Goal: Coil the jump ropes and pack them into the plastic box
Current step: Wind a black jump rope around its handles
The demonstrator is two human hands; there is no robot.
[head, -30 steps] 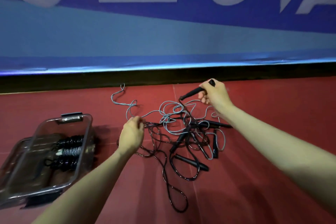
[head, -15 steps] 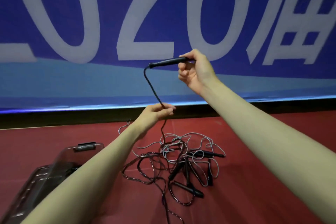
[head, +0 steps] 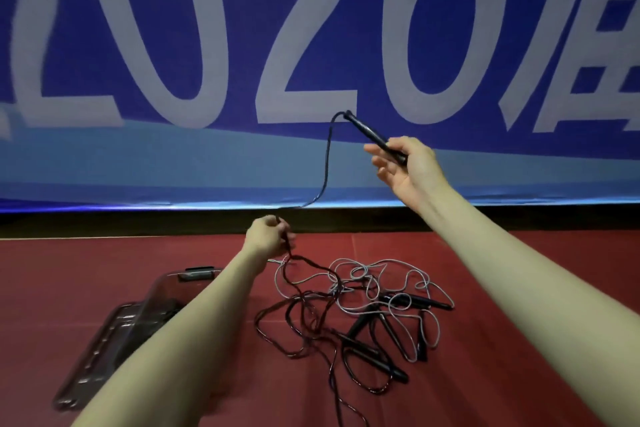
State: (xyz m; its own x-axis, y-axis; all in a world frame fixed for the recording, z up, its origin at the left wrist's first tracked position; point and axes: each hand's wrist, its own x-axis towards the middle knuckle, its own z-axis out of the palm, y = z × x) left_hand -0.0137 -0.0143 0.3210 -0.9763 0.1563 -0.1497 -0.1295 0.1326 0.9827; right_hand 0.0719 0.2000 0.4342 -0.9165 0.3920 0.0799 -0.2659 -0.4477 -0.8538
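Observation:
My right hand [head: 408,168] holds a black jump rope handle [head: 375,135] up in front of the banner, thumb and palm around its lower end, the other fingers loosely spread. The dark rope [head: 326,166] hangs from the handle's top and runs down to my left hand [head: 268,236], which grips it just above the floor. Below lies a tangled pile of jump ropes [head: 356,308], dark and grey cords with several black handles. A clear plastic box [head: 166,291] sits at the lower left, mostly hidden by my left forearm.
The box's clear lid [head: 93,354] lies beside it on the red floor [head: 485,374]. A blue banner [head: 207,45] with large white characters stands along the far edge, with a dark strip at its base.
My right hand moved right and tilted the handle so its rope end points up-left. My left hand dropped lower along the rope, towards the pile. The rope between them is slacker.

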